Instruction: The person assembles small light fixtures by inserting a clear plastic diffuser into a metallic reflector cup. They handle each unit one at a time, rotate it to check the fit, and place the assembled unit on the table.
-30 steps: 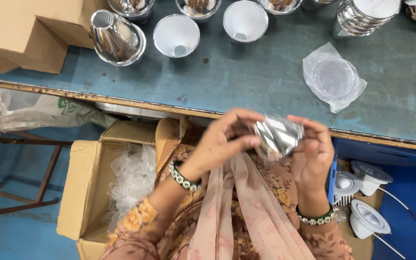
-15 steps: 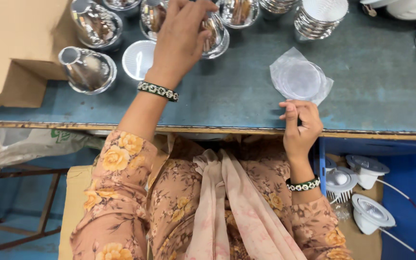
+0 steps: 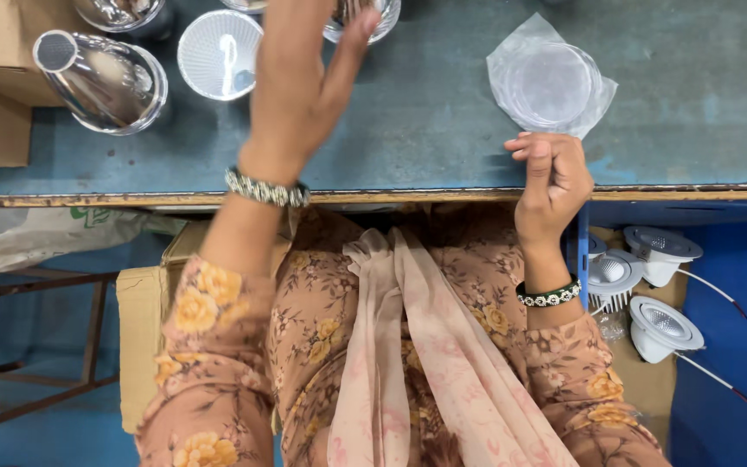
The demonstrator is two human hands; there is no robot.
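Across the blue-grey worktable (image 3: 408, 164), the left hand (image 3: 300, 82) reaches to the far edge, fingers spread and relaxed, its tips at the rim of a shiny metal reflector cup (image 3: 365, 13) that is mostly cut off by the frame. The hand looks open and empty; whether it actually touches the cup cannot be told. A second ago both hands were together above the lap, working a crinkled silvery reflector between them. Half a second ago the left hand was already out among the cups, and now it is drawn slightly back with the palm lifted, so that piece appears to have been set down among the others at the far side.

The right hand (image 3: 551, 177) has come forward to the near edge of the table, loosely curled with the thumb up, gripping nothing visible. Just beyond its knuckles lies a clear plastic bag of round lenses (image 3: 551, 82), close enough that the fingertips may brush it. To the far left stand a tipped reflector cone (image 3: 101, 82) and a white ribbed reflector (image 3: 218, 54). Low on the right, white downlight fittings (image 3: 659, 285) lie on cardboard.
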